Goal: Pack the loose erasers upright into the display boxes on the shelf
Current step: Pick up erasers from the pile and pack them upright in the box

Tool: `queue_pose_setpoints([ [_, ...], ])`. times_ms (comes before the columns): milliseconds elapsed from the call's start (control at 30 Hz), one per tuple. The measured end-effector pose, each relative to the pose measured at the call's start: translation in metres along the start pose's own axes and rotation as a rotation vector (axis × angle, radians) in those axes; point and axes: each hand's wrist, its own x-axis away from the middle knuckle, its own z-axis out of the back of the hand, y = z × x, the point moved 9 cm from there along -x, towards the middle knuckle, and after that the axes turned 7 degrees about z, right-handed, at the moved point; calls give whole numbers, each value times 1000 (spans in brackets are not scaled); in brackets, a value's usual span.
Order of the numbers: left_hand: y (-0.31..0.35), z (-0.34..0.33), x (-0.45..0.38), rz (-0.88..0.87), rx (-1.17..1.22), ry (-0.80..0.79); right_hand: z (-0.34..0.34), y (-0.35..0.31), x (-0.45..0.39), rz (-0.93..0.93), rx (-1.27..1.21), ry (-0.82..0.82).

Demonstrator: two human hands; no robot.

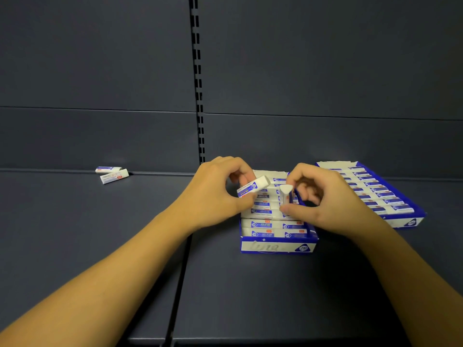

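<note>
A blue-and-white display box (276, 246) stands on the dark shelf, filled with rows of erasers. Over its back half my left hand (215, 194) pinches a white eraser with a blue sleeve (254, 187), held tilted. My right hand (318, 196) pinches a second eraser (285, 195) upright between thumb and forefinger, its white end up, just above the box's right column. A second display box (403, 219), also full of erasers, lies to the right. Two loose erasers (112, 174) lie at the back left of the shelf.
The grey shelf back panel has a slotted upright (199, 96) running down the middle. A seam (180, 284) between two shelf boards runs toward me left of the box. The shelf's front edge (250, 340) is near the bottom.
</note>
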Motion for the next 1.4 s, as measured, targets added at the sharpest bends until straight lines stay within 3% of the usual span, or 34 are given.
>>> queue_pose_setpoints([
  [100,0,1,0,-3,8,13,-7,-2,-2,-18,-143,-36],
  [267,-4,2,0,16,1,21,-10,-1,-3,-78,-179,-32],
  [767,-14,10,-2,108,30,66,-40,-20,-8,-78,20,-90],
  [1000,-15,9,-2,118,7,53,-36,-14,-8,-51,223,-150],
  [1167,-15,9,-2,115,1,61,-38,-22,-8,54,241,-135],
  [1400,-18,8,-2,124,-9,47,-41,-19,-5,87,322,-257],
])
